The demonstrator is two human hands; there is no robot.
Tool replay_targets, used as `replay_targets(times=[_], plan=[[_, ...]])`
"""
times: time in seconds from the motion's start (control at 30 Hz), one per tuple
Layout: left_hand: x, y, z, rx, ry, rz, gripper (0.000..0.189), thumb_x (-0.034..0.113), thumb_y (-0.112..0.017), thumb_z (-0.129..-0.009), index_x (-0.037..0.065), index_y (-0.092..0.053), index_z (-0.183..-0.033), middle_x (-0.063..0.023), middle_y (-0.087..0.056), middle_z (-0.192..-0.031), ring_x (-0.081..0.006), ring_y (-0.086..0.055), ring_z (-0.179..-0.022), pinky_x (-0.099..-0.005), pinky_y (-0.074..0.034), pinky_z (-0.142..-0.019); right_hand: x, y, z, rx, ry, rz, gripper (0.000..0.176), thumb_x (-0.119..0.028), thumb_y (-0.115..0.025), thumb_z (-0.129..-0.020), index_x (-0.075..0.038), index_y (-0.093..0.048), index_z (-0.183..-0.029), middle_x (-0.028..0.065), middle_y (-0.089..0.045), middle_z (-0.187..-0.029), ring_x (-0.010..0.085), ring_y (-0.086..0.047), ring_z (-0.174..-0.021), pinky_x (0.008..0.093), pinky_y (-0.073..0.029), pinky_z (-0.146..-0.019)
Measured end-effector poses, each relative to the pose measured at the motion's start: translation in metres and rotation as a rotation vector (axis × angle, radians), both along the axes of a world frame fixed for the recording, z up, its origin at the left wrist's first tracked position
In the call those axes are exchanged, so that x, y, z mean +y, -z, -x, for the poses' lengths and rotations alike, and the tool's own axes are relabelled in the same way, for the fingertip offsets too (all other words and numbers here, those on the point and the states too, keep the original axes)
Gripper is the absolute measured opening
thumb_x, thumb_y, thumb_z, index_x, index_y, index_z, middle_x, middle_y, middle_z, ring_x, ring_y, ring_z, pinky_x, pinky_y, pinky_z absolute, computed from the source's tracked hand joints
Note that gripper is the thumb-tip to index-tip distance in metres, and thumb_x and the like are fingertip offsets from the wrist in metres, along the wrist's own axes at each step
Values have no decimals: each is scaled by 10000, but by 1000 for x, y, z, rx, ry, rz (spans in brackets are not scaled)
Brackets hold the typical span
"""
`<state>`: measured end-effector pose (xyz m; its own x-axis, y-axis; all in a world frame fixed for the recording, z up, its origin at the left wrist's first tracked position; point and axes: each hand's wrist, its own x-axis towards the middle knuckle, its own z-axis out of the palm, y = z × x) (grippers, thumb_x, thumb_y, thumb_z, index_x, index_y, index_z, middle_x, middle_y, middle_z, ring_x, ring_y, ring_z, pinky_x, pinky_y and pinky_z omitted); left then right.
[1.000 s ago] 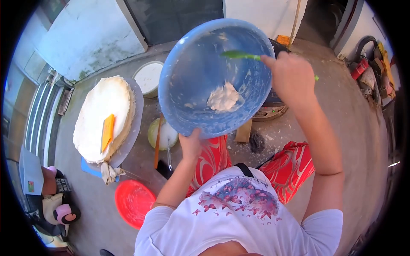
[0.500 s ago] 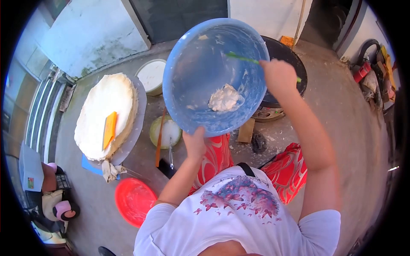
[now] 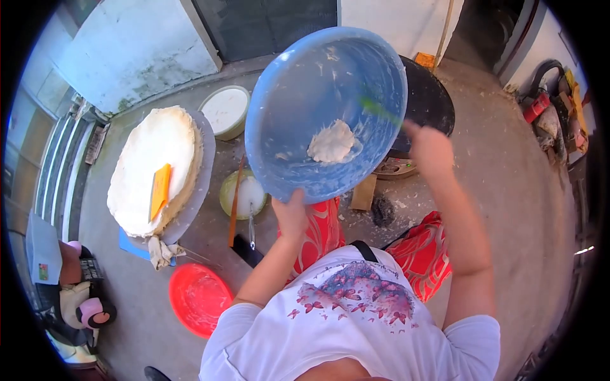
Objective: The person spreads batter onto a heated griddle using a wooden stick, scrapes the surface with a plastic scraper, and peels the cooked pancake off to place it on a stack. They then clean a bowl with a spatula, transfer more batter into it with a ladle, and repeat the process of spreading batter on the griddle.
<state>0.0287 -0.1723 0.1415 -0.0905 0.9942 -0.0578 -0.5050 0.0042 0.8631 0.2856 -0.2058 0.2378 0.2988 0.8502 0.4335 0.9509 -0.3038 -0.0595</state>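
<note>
One left hand [image 3: 291, 216] grips one tilted blue basin [image 3: 286, 108]; one right hand [image 3: 432, 151] clutches one green tool [image 3: 379, 110] above a concrete floor [image 3: 508, 209] near white walls [image 3: 136, 54].

Seemingly a home's yard, concrete ground [image 3: 515, 209], stained white wall [image 3: 136, 54], dark doorway [image 3: 484, 32], piled clutter [image 3: 559, 117] at the side

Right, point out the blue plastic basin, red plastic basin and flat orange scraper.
Blue plastic basin [image 3: 270, 127], head view: left inner wall.
Red plastic basin [image 3: 198, 297], head view: inside.
Flat orange scraper [image 3: 161, 190], head view: middle.
</note>
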Motion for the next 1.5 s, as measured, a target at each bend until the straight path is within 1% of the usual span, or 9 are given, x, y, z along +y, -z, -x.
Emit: replay_targets(times=[0.1,0.3,0.53,0.67,0.73,0.8,1.13,1.3,1.5], plan=[[-1,2,-1,12,22,-16,452,-101,-479,-684,-21,-408,-1124,-119,-500,-1070,-232,-507,-975,-319,-402,-849,-22,30,24,93,-109,264,338,-75,-503,-732,-200,-610,-1027,106,-573,-703,279,-585,-671,386,-469,-587],[2,7,6,7,21,8,419,-72,-491,-698,-29,-434,-1110,-94,-516,-1047,-192,-507,-944,-297,-405,-822,-24,-1,30,-31,-122,-77,348,-87,-551,-651,-197,-638,-969,70,-508,-643,244,-548,-639,360,-441,-542],[15,-10,5,-140,73,4,437,-55,-471,-711,-29,-399,-1141,-85,-495,-1071,-197,-525,-936,-318,-434,-826,-15,-6,30,-152,-243,-13,347,-75,-569,-665,-190,-629,-987,67,-524,-661,232,-557,-640,331,-444,-544],[34,-46,2,-205,138,89,456,-50,-446,-714,-30,-347,-1159,-124,-480,-1067,-247,-540,-942,-393,-506,-760,-2,-3,30,274,-168,-327,237,-101,-601,-772,-115,-607,-1009,41,-542,-658,187,-554,-603,248,-407,-509],[49,-45,-1,-294,205,84,428,-2,-467,-715,-3,-373,-1133,-149,-474,-1070,-297,-539,-938,-471,-522,-688,14,16,19,1139,-234,-268,228,-188,-647,-779,-39,-597,-944,-29,-481,-598,92,-478,-520,208,-344,-442],[56,-49,-4,-296,229,123,428,3,-470,-717,-9,-373,-1134,-153,-478,-1069,-300,-541,-937,-470,-519,-701,14,17,26,1575,-112,-157,229,-218,-704,-731,-49,-551,-757,-57,-436,-557,18,-325,-398,184,-217,-354],[90,-40,-30,-249,402,295,398,49,-498,-739,-24,-400,-1118,-153,-532,-1028,-283,-582,-869,-406,-528,-675,47,48,47,1936,-101,-99,212,-170,-635,-780,-73,-478,-885,-12,-457,-654,41,-336,-380,186,-211,-341],[125,-20,-19,-236,795,68,589,459,-541,-801,26,-391,-1171,-144,-482,-1144,-258,-479,-1060,-451,-436,-859,60,48,21,2114,-34,-501,177,-126,-617,-770,-104,-475,-872,-11,-495,-746,37,-328,-398,170,-206,-336],[259,107,30,-344,366,514,644,381,-545,-792,0,-295,-1247,-205,-326,-1275,-337,-363,-1153,-501,-333,-943,53,47,-31,2064,112,-716,138,-114,-596,-783,-75,-500,-875,-2,-533,-769,29,-315,-384,161,-206,-327]])
